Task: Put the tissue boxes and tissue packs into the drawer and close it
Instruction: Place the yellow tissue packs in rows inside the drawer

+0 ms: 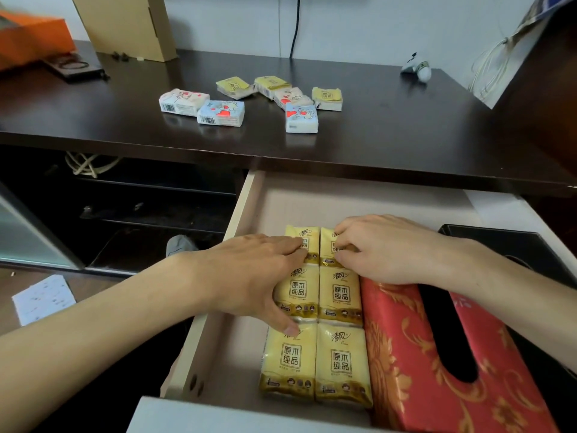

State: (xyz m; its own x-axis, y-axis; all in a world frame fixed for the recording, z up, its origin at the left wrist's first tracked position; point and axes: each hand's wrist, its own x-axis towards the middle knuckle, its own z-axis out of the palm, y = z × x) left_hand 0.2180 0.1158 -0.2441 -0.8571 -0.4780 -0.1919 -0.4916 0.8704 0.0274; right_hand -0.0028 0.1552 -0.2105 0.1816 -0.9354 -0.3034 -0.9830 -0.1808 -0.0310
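Note:
The drawer point(240, 210) stands pulled out below the dark desk point(390, 129). Inside it, several yellow tissue packs point(342, 360) lie in two columns beside a red tissue box with gold pattern point(402, 345); a black tissue box point(499, 242) sits to the right of that. My left hand point(249, 273) rests flat on the far-left yellow pack, fingertips touching it. My right hand point(384, 245) presses its fingers on the far-right yellow pack point(327, 239). On the desk lie several more small packs: yellow ones point(327, 96) and white or blue ones with red hearts point(221, 113).
A cardboard box point(131, 23) and an orange box point(31, 39) stand at the back left of the desk, with a small white figure point(416, 68) at the back right. Open dark shelves point(150, 207) are left of the drawer. A paper sheet point(43, 298) lies on the floor.

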